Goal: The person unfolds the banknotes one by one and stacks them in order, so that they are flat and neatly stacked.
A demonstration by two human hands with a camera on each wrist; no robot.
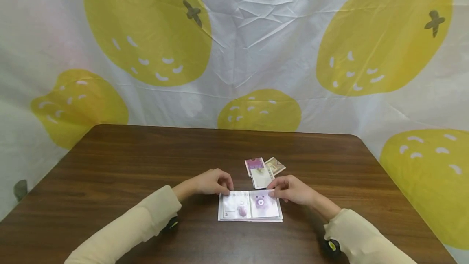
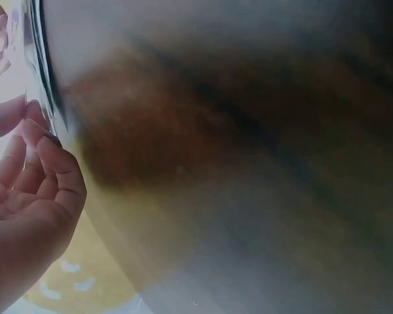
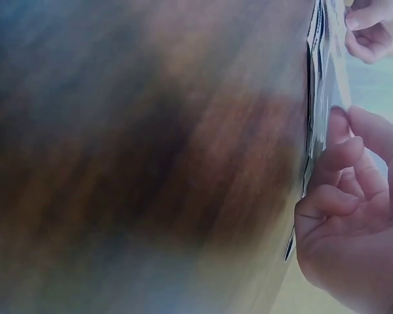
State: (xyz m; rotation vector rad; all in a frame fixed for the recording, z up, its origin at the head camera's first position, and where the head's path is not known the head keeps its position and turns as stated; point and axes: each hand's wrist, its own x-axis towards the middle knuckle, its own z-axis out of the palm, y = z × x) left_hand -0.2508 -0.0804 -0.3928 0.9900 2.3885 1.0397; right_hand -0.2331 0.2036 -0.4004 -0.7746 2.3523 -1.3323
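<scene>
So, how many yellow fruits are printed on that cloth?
5 show: upper-left fruit, upper-right fruit, lower-left fruit, middle fruit just above the table, and lower-right fruit. The table may hide more.

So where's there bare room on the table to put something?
The table has bare patches left of the left sleeve, right of the right sleeve, behind the slips up to the cloth, and in front of the papers between the sleeves. The middle's crowded: both hands hold the papers, and the slips lie just behind.
</scene>
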